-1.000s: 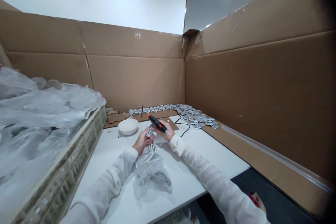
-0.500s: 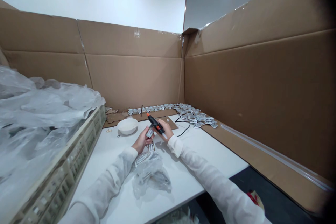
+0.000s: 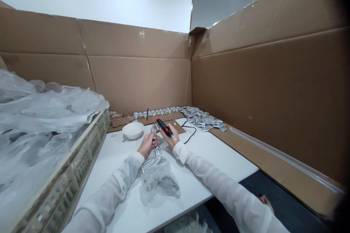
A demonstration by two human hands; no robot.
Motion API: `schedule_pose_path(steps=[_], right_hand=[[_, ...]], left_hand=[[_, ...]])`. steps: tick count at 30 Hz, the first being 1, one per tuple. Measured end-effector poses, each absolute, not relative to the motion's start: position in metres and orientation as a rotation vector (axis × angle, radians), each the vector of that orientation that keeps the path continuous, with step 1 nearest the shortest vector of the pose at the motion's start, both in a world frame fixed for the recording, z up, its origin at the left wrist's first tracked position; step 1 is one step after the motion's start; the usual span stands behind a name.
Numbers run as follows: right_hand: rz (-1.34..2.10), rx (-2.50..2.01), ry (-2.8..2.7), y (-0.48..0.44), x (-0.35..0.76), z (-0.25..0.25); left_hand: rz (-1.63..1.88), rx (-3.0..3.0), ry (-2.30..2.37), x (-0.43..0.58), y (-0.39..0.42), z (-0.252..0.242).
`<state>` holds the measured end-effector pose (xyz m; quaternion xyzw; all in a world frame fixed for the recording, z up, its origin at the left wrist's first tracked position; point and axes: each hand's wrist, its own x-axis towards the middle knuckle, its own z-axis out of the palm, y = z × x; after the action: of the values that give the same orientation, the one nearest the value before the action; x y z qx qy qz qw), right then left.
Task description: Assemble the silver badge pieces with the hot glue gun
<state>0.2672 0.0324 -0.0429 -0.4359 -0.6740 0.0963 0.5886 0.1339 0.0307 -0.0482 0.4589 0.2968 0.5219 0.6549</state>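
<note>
Cardboard walls [image 3: 268, 91] are standing around the white table [image 3: 229, 167], seemingly as a screen. Between the forearms, a clear bag [image 3: 159, 184] is lying near the hands, likely for easy reach. The right hand [image 3: 172, 137] is gripping a glue gun [image 3: 165, 128], nozzle [image 3: 157, 118] pointing away from the person. Beside it, the left hand [image 3: 147, 145] is pinching a small part [image 3: 154, 129] above the table, apparently keeping it steady.

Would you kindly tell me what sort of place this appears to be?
Probably a small hand-assembly bench: the right hand holds what looks like a glue gun, many similar small pieces lie piled near the far corner, and cardboard walls rise along two sides of the white table.
</note>
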Motion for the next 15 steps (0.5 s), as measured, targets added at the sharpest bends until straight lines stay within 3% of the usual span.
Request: schedule_pose_path(steps=[7, 15], right_hand=[[0.033, -1.230, -1.679, 0.0296, 0.2618, -0.0461], [-0.041, -1.279, -1.685, 0.0351, 0.2629, -0.0511]], left_hand=[[1.351, 0.949, 0.708, 0.1271, 0.0342, -0.0495], [1.294, 1.019, 0.729, 0.1290, 0.0336, -0.0498]])
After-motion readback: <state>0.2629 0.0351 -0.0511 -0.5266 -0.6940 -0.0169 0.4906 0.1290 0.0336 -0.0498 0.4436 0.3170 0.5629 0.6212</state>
